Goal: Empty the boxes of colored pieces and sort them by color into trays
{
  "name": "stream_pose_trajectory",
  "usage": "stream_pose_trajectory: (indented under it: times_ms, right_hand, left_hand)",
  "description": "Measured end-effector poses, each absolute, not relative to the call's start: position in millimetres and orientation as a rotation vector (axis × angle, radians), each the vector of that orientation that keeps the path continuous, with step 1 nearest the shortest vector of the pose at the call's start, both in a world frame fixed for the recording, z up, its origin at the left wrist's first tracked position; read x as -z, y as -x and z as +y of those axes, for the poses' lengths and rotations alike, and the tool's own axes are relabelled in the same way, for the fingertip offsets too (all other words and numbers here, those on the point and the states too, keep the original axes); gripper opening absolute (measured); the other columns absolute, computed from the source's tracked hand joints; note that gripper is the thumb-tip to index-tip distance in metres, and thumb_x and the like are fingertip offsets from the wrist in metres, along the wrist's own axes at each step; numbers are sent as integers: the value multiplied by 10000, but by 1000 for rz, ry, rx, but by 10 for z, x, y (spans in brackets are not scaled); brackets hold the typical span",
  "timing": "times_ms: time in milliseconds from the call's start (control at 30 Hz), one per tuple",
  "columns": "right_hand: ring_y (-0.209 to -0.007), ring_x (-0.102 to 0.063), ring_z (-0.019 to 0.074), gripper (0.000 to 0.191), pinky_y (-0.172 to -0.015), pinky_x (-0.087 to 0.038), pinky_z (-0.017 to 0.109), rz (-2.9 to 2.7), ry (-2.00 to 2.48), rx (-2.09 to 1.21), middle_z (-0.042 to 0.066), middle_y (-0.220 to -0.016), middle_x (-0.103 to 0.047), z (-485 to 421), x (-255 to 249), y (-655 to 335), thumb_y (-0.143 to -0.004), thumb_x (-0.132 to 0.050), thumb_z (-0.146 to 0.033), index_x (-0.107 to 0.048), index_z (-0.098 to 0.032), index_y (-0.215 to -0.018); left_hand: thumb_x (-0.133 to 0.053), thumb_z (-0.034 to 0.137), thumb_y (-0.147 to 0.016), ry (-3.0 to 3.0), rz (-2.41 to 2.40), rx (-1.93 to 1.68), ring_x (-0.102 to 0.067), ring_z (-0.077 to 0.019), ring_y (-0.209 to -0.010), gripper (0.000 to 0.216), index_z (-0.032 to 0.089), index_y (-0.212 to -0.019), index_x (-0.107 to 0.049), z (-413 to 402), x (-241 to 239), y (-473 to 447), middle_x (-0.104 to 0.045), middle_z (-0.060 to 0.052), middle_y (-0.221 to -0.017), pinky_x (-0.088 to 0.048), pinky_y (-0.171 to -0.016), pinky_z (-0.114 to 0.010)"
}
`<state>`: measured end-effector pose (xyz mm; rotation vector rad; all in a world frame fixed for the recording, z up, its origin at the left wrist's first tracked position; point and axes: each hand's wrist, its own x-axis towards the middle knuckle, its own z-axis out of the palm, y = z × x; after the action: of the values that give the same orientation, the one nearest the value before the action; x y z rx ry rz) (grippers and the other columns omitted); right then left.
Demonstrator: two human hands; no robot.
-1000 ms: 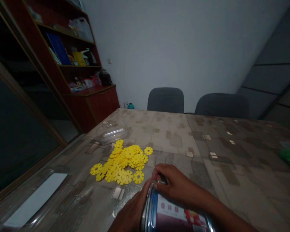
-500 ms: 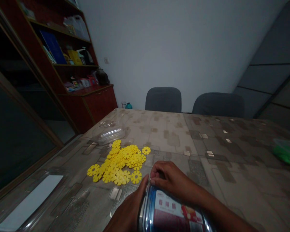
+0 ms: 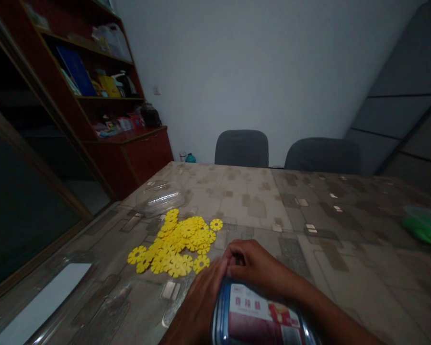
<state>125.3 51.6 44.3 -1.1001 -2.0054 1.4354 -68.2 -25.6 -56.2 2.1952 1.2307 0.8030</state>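
A clear plastic container stands tilted at the near edge of the view, with a white and dark red label and blue showing inside. My right hand is closed at its upper corner, thumb and fingers pinching the rim. Along the container's left side lies my left hand, its fingertips meeting the right hand's at the same corner and its grip closed on the edge. The lower part of the container is cut off by the frame. Just beyond my hands is a pile of yellow flower-shaped discs.
Behind the yellow discs lies a clear plastic lid or tray. A white strip in clear plastic is at the left. A container with green contents stands at the right edge. Two grey chairs line the far side of the patterned table.
My left hand has slid up along the container's edge, and its fingers now press against the right hand at the corner. The right hand stays nearly in place.
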Motion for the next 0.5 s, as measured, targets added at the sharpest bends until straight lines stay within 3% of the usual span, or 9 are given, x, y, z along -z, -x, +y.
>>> stream_pose_trajectory:
  times_ms: [67,133,233,267,333,500]
  right_hand:
    - [-668,-512,114,105,-583,-356,210,-2002,1113,-1415,-44,-702,-584,531,-431,-1248,-761,-664,-66,-653,-169,-743]
    - [-666,-511,111,112,-581,-356,207,-1995,1135,-1418,-45,-699,-582,554,-414,-1239,-770,-654,-56,-648,-166,-752]
    - [-623,-494,99,100,-559,-357,201,-1992,1163,-1456,-56,-668,-562,595,-400,-1228,-781,-655,-61,-644,-158,-760]
    - [-609,-484,94,90,-553,-355,199,-2003,1163,-1468,-61,-658,-553,607,-401,-1227,-783,-666,-71,-645,-155,-761]
    - [-593,-467,87,79,-545,-346,197,-2037,1150,-1477,-71,-645,-539,626,-412,-1228,-782,-692,-89,-651,-153,-761]
    - [-599,-464,87,117,-540,-324,197,-2110,1097,-1456,-79,-644,-534,629,-433,-1231,-741,-758,-95,-671,-159,-784]
  left_hand:
    - [-675,170,-891,-2399,1287,-875,-297,-412,-1484,857,313,-1598,-214,-309,453,688,-278,-154,-1655,-274,-1172,-601]
    - [-641,171,-921,-2526,1306,-899,-405,-386,-1429,697,310,-1539,-350,-352,337,681,-419,-140,-1590,-323,-1149,-552]
    - [-644,245,-951,-2673,1177,-783,-714,-250,-929,307,272,-1256,-619,-379,229,654,-770,-70,-1088,-522,-882,-334]
    - [-646,261,-956,-2739,1107,-725,-704,-208,-753,180,263,-1135,-663,-376,218,644,-782,-35,-911,-528,-757,-285]
    - [-639,260,-964,-2859,994,-646,-644,-169,-597,46,261,-981,-682,-358,236,624,-752,1,-749,-486,-617,-248]
    - [-600,285,-963,-2837,1044,-829,-598,-185,-604,142,246,-840,-660,-300,376,552,-697,-16,-668,-465,-629,-263]
